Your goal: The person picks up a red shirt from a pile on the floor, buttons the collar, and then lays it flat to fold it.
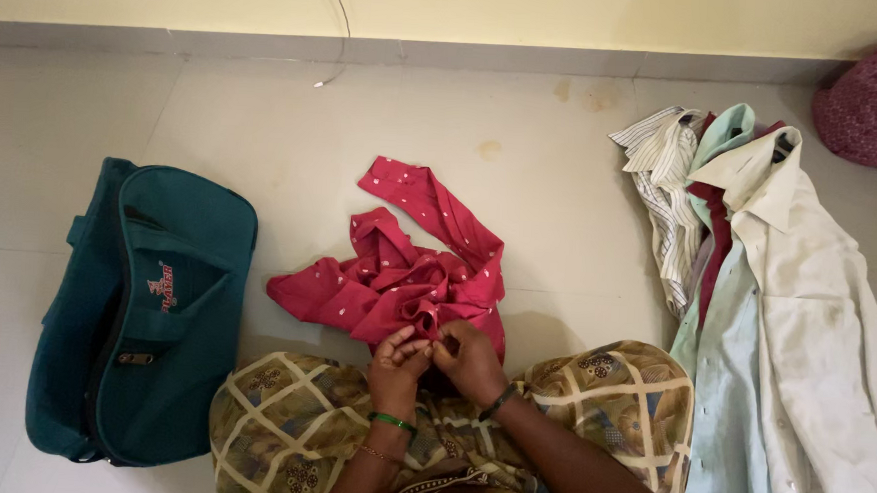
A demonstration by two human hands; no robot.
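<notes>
A red shirt (397, 274) with small pale dots lies crumpled on the floor (524, 141), right in front of the person's knees. Both hands meet at its near edge. The left hand (398, 359) has its fingers (411, 343) pinched together on a bit of the red cloth. The right hand (471, 356) has its fingers (445, 349) closed on the same bit, just beside the left ones, so the two hands touch.

The shirt looks thin, soft and light. It would flop and bunch up, not stay stiff, so it should lift with no effort. It is not slippery and it will not break. A good place to hold it is an edge, like the front strip or the collar, because the middle is all bunched up.

The person's lap is covered by a checked cloth (611, 396) in tan and cream with leafy shapes. To the left sits a dark green bag (146, 301), puffy, with its zip open. To the right is a pile of shirts (755, 323), pale, striped and one dark red, lying flat and limp. The floor is smooth pale tile, with a few faint brown stains.
</notes>
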